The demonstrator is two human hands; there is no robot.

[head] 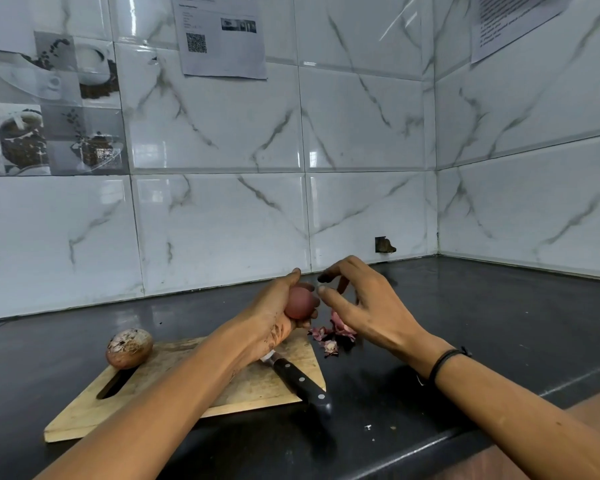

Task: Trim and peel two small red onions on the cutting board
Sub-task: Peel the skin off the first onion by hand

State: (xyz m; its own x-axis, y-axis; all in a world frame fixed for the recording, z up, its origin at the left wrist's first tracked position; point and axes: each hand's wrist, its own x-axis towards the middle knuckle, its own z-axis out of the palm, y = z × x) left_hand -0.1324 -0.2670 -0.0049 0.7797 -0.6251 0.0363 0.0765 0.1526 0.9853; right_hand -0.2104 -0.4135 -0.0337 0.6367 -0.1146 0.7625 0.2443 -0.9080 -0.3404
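2 printed sheets hang on the marble-patterned wall tiles. The sheet with a QR code (222,36) also carries a small photo and lines of text too blurred to read. The second sheet (513,22), at the top right, is cut off by the frame edge and is just as unreadable. No brand shows on anything.

The left hand (274,317) grips a peeled red onion (300,303) above the far right corner of the wooden cutting board (243,386), its fingers curled round the bulb and hiding its far side. The right hand (368,306) hovers just beside it, fingers (323,289) spread and loosely bent, holding nothing that can be made out. One upper fingertip looks dark and smeared by blur, so whether the hand touches the onion is unclear.

The unpeeled red onion (129,348) sits on the board's far left corner, by the handle slot, its dry root end up. A knife (302,381) with a black riveted handle lies on the board's right edge, its handle end jutting over the worktop (465,323) and its blade mostly hidden under the left wrist. Onion skins (333,336) lie on the dark worktop just beside the board, below the right hand.

A black wristband (444,362) circles the right wrist. A picture tile of coffee cups (49,105) is on the left wall, and a small broken hole (384,244) sits low in the back wall.
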